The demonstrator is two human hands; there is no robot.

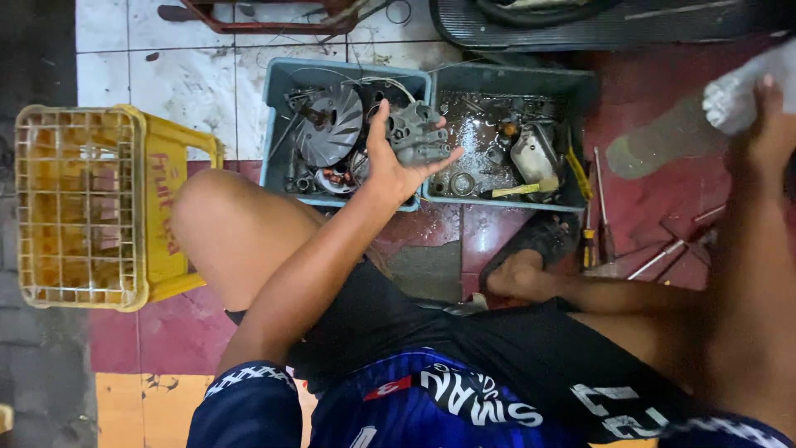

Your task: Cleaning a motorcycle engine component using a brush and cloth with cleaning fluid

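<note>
Grey cast metal part (419, 134) in the left hand (390, 162). White rag (742, 91) at the right hand (767, 124). Two blue-grey plastic trays (278, 116). Yellow lattice crate (79, 207), red lettering on its side. Yellow-handled screwdriver (587, 211). Floor tiles (191, 83) white, dark red further right. Black shorts (464, 340), white print.

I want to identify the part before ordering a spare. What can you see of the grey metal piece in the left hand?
The grey metal part looks like cast metal, dull and matte, blocky with rounded lugs and holes. It rests on the upturned palm and fingers of the left hand, held above the two blue-grey trays of parts. Finer detail is unclear.
</note>
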